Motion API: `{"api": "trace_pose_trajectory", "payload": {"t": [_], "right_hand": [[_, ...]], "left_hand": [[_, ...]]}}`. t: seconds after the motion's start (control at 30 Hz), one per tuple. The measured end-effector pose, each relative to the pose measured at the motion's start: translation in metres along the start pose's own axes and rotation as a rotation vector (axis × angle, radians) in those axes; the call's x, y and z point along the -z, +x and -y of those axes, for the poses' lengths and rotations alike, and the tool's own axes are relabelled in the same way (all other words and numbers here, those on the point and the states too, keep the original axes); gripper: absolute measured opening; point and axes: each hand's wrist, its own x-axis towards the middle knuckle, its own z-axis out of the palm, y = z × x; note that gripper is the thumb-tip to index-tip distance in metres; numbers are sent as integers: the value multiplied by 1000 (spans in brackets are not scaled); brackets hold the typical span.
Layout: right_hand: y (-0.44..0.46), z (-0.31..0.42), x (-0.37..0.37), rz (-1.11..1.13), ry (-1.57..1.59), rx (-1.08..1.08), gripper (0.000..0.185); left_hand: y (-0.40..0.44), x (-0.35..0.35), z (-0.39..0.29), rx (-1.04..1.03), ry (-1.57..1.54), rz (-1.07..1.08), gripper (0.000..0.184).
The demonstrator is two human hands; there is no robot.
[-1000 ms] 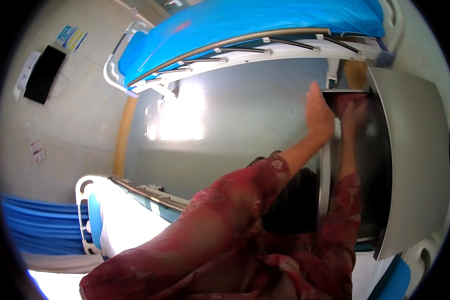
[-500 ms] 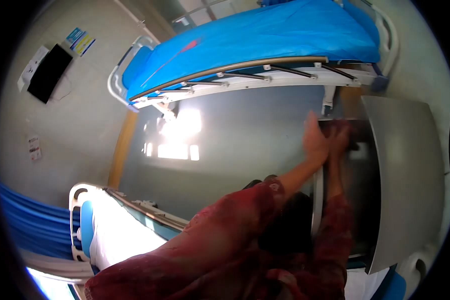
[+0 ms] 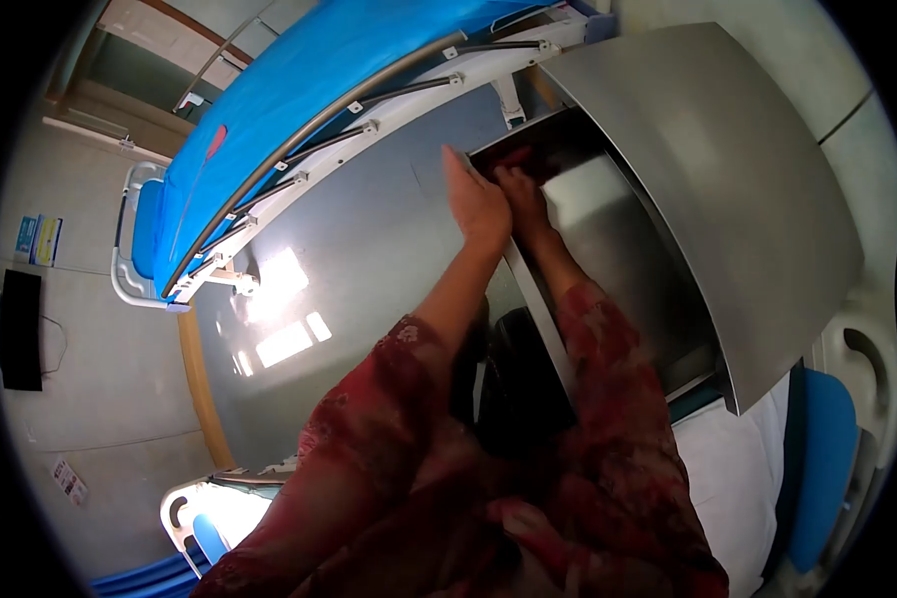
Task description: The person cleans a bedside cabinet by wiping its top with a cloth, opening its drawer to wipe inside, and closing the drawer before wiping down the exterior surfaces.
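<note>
A metal drawer [image 3: 538, 299] stands pulled out from under a grey metal cabinet top [image 3: 718, 169], and its dark inside looks shiny. My left hand [image 3: 478, 207] lies along the outer side of the drawer's rim near the far corner, with its fingers stretched out and nothing seen in it. Just inside that rim is my right hand [image 3: 525, 199], its fingers apart and slightly bent over the dark far corner. A red smear, perhaps a reflection, shows beside those fingers. Nothing can be made out in the right hand.
A bed with a blue cover [image 3: 309, 80] and a side rail [image 3: 354, 105] stands across the floor [image 3: 369, 229]. White bedding [image 3: 738, 478] and a blue-panelled bed end [image 3: 822, 468] lie at lower right. A black screen [image 3: 22, 329] hangs on the left wall.
The view has turned and shifted, so the cabinet and both hands appear further left. The hands have stayed close together at the drawer's far corner and are less blurred.
</note>
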Motion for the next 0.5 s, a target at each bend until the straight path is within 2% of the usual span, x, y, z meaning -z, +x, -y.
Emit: {"api": "trace_pose_trajectory", "payload": {"t": [0.07,0.1,0.13,0.2,0.27,0.3,0.33,0.4,0.43,0.47,0.5], "right_hand": [[3,-18,-9,-25,43,-1,20],[8,-25,-11,-36,86,11,17],[13,-15,3,-3,36,-231,16],[18,-7,25,-396,400,-471,24],[28,-12,35,-554,356,-460,34],[34,-16,32,-462,346,-371,35],[34,-14,23,-411,138,-383,29],[16,-5,9,-360,-15,-249,24],[6,-36,-28,-296,27,-54,24],[-9,-16,-25,-263,-58,126,25],[-9,-18,-23,-185,13,116,26]], "left_hand": [[2,1,-6,14,-30,2,51],[0,8,-18,94,-17,42,51],[-2,7,-12,99,-10,48,51],[2,0,0,18,-5,-19,51],[3,-7,7,-46,22,-62,51],[3,-8,8,-121,44,-101,50],[4,-8,7,-122,47,-99,50],[3,-6,2,-39,23,-44,51],[2,-3,-3,-39,23,-40,51],[2,0,-10,20,0,-10,51],[1,1,-13,78,-24,15,51]]}}
